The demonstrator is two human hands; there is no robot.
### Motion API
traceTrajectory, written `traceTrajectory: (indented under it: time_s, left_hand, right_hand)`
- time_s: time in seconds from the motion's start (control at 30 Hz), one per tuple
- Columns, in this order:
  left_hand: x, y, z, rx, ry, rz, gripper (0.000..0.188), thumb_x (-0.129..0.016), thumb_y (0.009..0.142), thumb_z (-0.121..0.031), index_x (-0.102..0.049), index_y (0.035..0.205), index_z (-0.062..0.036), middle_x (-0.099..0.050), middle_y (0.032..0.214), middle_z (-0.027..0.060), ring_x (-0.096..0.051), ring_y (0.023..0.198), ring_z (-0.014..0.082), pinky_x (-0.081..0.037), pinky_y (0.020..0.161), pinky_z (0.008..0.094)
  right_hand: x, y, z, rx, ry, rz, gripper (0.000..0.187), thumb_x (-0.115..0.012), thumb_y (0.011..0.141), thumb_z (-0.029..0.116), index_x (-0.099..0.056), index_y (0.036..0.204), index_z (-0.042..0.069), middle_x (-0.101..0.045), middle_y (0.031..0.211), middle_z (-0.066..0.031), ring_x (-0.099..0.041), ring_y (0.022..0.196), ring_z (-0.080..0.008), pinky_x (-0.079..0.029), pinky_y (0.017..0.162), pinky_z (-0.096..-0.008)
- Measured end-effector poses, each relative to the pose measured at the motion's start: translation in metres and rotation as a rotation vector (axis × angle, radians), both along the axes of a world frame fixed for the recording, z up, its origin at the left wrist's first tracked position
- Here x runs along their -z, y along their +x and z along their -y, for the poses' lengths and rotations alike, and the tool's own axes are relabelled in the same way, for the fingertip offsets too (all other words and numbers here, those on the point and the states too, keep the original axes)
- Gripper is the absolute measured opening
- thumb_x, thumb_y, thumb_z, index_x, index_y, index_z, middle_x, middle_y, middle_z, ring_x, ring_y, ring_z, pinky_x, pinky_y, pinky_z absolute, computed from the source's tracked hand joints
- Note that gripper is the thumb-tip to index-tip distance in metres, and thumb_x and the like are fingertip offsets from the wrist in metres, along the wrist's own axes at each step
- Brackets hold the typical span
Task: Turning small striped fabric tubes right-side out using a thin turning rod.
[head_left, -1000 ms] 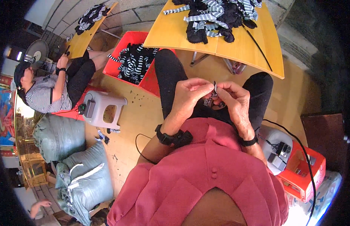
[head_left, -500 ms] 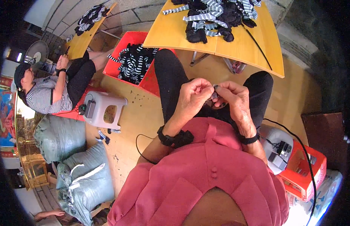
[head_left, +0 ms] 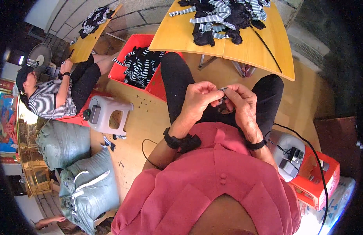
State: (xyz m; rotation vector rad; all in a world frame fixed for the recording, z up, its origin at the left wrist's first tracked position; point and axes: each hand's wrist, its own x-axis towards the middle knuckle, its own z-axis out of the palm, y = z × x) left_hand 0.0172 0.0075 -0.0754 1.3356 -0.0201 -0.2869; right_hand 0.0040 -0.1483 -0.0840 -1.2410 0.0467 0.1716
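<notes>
Above my lap, my left hand (head_left: 199,101) and my right hand (head_left: 243,103) meet with their fingertips nearly touching. Both pinch a small dark piece of cloth (head_left: 223,106) that looks black with grey; the fingers hide most of it. Beyond my knees, a heap of black lace and grey-striped cloth strips (head_left: 224,21) lies on a yellow wooden table (head_left: 263,45). Past my left knee stands a red bin (head_left: 118,71), with many black-and-white striped strips (head_left: 140,66) piled inside.
A thin black rod (head_left: 267,51) lies across the table. On the left a co-worker (head_left: 54,96) sits at another small table (head_left: 85,49). A pale plastic stool (head_left: 109,113) and stuffed green sacks (head_left: 89,188) stand nearby. To my right are a red crate (head_left: 318,178) and a black cable (head_left: 316,156).
My fingertips have shifted slightly on the cloth, with the left thumb now lying straighter toward the right hand. The co-worker's hands have moved a little. The table and bin look unchanged.
</notes>
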Motion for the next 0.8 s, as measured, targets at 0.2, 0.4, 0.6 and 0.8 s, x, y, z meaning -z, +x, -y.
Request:
traceTrajectory:
  time_s: [0.2,0.4,0.6,0.8]
  left_hand:
    - [0.015,0.005,0.006,-0.156,0.082,0.106,0.011,-0.064,0.071,-0.001,-0.054,0.066,-0.0021,-0.054,0.059,-0.0016,-0.048,0.053,0.0035,-0.038,0.046,0.0185]
    - [-0.004,0.004,0.008,-0.247,-0.165,0.035,0.019,-0.064,0.068,0.004,-0.051,0.078,-0.0052,-0.058,0.065,0.0025,-0.049,0.050,0.0063,-0.037,0.043,0.0202]
    - [-0.012,0.009,-0.008,-0.200,-0.356,-0.066,0.031,-0.065,0.066,0.009,-0.047,0.085,-0.0076,-0.061,0.069,0.0067,-0.046,0.046,0.0076,-0.032,0.041,0.0202]
    - [-0.023,0.021,-0.036,-0.077,-0.677,-0.040,0.018,-0.057,0.075,0.005,-0.050,0.084,-0.0091,-0.048,0.064,-0.0002,-0.040,0.045,0.0074,-0.032,0.045,0.0220]
  right_hand:
    - [-0.003,-0.007,-0.006,0.106,-0.190,0.166,0.009,-0.056,0.086,0.009,-0.060,0.086,0.001,-0.055,0.068,0.0029,-0.046,0.056,-0.0038,-0.037,0.049,-0.0178]
    - [0.013,-0.003,-0.008,0.159,-0.494,0.435,0.010,-0.059,0.081,0.007,-0.058,0.084,-0.003,-0.058,0.066,-0.0092,-0.055,0.058,-0.0117,-0.045,0.054,-0.0261]
    - [-0.006,0.008,-0.015,0.239,-0.708,0.680,0.008,-0.058,0.080,0.007,-0.058,0.083,-0.001,-0.059,0.066,-0.0141,-0.056,0.054,-0.0182,-0.045,0.052,-0.0289]
    - [-0.025,0.048,-0.045,0.116,-0.461,0.534,0.012,-0.055,0.084,0.009,-0.058,0.082,-0.002,-0.054,0.062,-0.0009,-0.047,0.054,-0.0069,-0.038,0.048,-0.0221]
